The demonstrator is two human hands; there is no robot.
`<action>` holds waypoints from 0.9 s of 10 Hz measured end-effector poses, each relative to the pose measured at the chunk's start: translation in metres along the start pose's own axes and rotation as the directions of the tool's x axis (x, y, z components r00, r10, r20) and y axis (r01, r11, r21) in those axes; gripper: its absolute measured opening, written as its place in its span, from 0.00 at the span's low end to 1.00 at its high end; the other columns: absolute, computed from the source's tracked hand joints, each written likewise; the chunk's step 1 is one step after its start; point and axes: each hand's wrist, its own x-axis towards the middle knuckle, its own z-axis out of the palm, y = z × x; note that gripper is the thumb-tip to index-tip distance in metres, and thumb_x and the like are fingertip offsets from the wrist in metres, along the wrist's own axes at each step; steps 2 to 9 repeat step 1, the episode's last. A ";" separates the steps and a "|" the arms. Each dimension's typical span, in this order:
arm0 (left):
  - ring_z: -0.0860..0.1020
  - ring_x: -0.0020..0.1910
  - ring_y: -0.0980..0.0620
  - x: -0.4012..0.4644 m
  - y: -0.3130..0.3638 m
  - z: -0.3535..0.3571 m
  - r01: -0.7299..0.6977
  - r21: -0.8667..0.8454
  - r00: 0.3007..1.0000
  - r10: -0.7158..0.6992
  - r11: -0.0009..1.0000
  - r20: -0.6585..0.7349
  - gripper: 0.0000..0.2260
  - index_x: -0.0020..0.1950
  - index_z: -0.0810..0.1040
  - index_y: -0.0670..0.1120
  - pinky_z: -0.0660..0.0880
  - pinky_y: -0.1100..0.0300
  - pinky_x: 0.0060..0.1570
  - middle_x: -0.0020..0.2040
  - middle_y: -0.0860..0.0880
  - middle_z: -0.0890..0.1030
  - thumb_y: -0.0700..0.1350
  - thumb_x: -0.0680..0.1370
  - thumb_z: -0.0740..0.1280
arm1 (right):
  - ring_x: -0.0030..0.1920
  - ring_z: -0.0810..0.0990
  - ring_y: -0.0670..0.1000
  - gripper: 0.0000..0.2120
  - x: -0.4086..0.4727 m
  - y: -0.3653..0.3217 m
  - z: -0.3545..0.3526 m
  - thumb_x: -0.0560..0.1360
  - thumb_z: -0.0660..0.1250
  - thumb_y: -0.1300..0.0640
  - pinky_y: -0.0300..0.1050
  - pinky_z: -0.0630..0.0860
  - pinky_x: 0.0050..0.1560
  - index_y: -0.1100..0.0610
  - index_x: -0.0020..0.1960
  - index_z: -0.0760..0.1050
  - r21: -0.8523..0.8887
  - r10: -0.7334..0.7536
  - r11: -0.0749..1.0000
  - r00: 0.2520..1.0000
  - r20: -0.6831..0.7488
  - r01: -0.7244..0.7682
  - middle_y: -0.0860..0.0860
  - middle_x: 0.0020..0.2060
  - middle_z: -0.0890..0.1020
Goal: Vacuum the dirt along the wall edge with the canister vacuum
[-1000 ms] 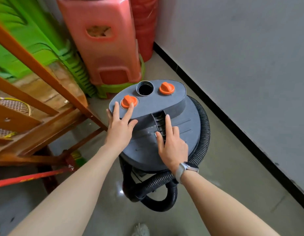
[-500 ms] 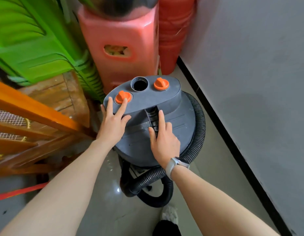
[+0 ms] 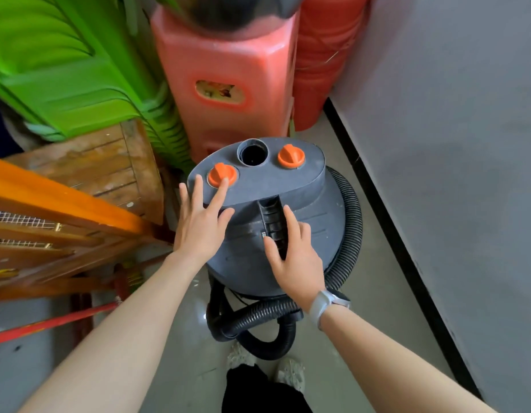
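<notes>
The ribbed black hose is coiled nearest. Both hands are laid flat, fingers straight, on the grey plastic canister vacuum, as before. The right hand is beside the handle slot; the left hand touches one of two orange round knobs. The stools appear closer than earlier.

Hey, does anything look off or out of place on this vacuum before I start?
The round port on top of the vacuum is open with nothing plugged in, while the black hose is looped around the body. The lid looks dusty. Nothing looks broken or spilled.
</notes>
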 end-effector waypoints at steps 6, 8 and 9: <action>0.37 0.75 0.38 -0.003 0.005 0.001 0.006 0.068 0.999 -0.004 0.998 -0.033 0.26 0.77 0.46 0.57 0.45 0.39 0.71 0.77 0.42 0.40 0.57 0.81 0.51 | 0.57 0.73 0.50 0.29 0.003 -0.003 -0.032 0.78 0.63 0.50 0.49 0.73 0.57 0.53 0.75 0.57 0.239 0.054 0.970 0.997 -0.061 -0.038 0.49 0.62 0.65; 0.37 0.75 0.38 -0.003 0.005 0.001 0.006 0.068 0.999 -0.004 0.998 -0.033 0.26 0.77 0.46 0.57 0.45 0.39 0.71 0.77 0.42 0.40 0.57 0.81 0.51 | 0.57 0.73 0.50 0.29 0.003 -0.003 -0.032 0.78 0.63 0.50 0.49 0.73 0.57 0.53 0.75 0.57 0.239 0.054 0.970 0.997 -0.061 -0.038 0.49 0.62 0.65; 0.37 0.75 0.38 -0.003 0.005 0.001 0.006 0.068 0.999 -0.004 0.998 -0.033 0.26 0.77 0.46 0.57 0.45 0.39 0.71 0.77 0.42 0.40 0.57 0.81 0.51 | 0.57 0.73 0.50 0.29 0.003 -0.003 -0.032 0.78 0.63 0.50 0.49 0.73 0.57 0.53 0.75 0.57 0.239 0.054 0.970 0.997 -0.061 -0.038 0.49 0.62 0.65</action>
